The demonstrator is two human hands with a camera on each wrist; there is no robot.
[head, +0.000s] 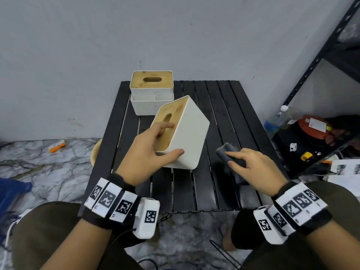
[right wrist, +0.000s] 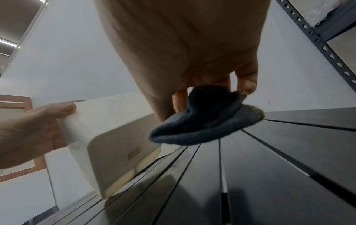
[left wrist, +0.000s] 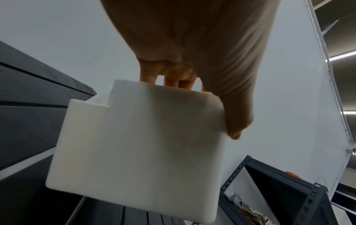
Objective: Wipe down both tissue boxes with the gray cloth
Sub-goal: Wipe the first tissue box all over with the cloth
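The wrist bands with printed markers (head: 109,199) are seen closest, and beyond them the left hand (head: 148,151) is clamped on the near tissue box (head: 187,133), thumb along its lower edge and fingers laid over the bamboo lid by the slot, so that the box is tipped on one edge over the slatted black table (head: 224,106). Just right of this box the gray cloth (head: 231,154) is bunched in the curled fingers of the right hand (head: 253,168), apart from the box wall. The second tissue box (head: 152,90) stands just behind the tilted one, stepped tray in front. A slip is judged likely if wiping pressure is put on the smooth white wall while only one edge bears on the slats; the box could be shoved back into the second one, or the lid pushed loose
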